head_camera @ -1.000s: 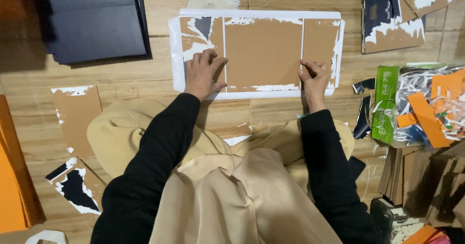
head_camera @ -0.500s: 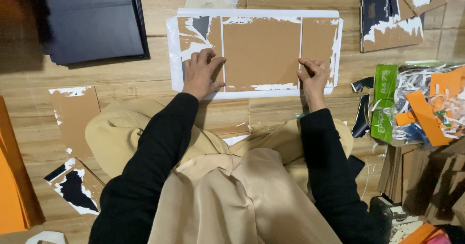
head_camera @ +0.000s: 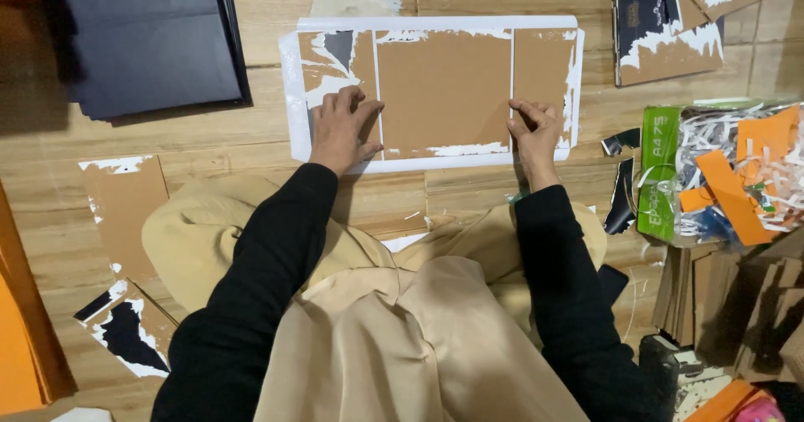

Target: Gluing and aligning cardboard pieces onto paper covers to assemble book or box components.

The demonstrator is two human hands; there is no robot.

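The wooden floor (head_camera: pixel 469 196) carries everything here; the person sits on it with legs folded. The biggest loose thing is the stack of dark sheets (head_camera: pixel 151 41) at the upper left, well apart from the work. Next in size is the brown cardboard panel (head_camera: pixel 442 87) with a white border, lying flat just in front of the knees; white and dark scraps of an old covering remain on its left section and along its edges.

The left hand (head_camera: pixel 342 129) lies flat on the left section, fingers spread apart, pressing the panel down. The right hand (head_camera: pixel 533 127) sits at the right fold line near the lower edge, fingers drawn together as if pinching a thin strip; what exactly is between them I cannot tell.

To the right lies a clear bag of orange and white scraps (head_camera: pixel 720 175), and smaller torn cardboard pieces (head_camera: pixel 126 213) are at the left.

To do this peeling well, I judge the left hand should keep firm pressure near the fold, and the pull should go low and slow along the surface, so the brown layer does not tear.
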